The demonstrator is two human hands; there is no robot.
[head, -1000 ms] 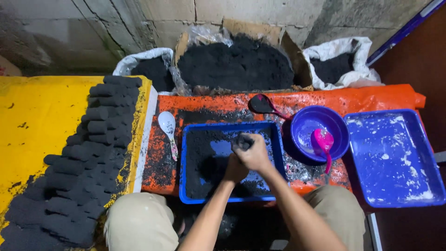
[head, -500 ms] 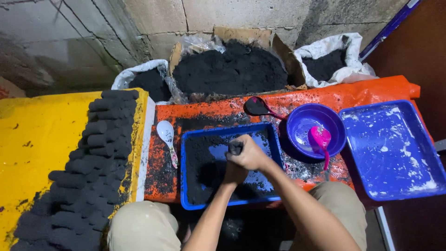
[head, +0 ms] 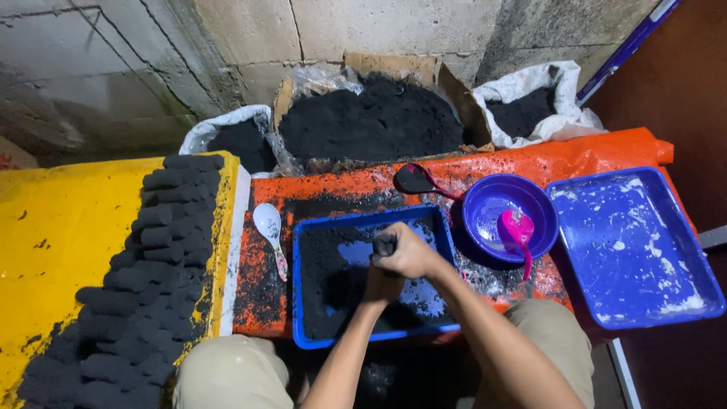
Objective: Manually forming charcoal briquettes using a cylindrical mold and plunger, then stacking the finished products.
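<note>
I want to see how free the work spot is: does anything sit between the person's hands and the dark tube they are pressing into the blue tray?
Nothing visible does. The right hand is wrapped around the dark tube, and the left hand sits just beneath it, over the black powder in the blue tray. The white spoon lies outside the tray, off to the side.

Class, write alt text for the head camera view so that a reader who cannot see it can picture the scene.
Seen from above, a person's right hand and left hand press a dark cylinder into black powder in a blue tray on an orange table. Rows of black cylindrical briquettes lie on a yellow surface to the left; a purple bowl stands to the right.
</note>
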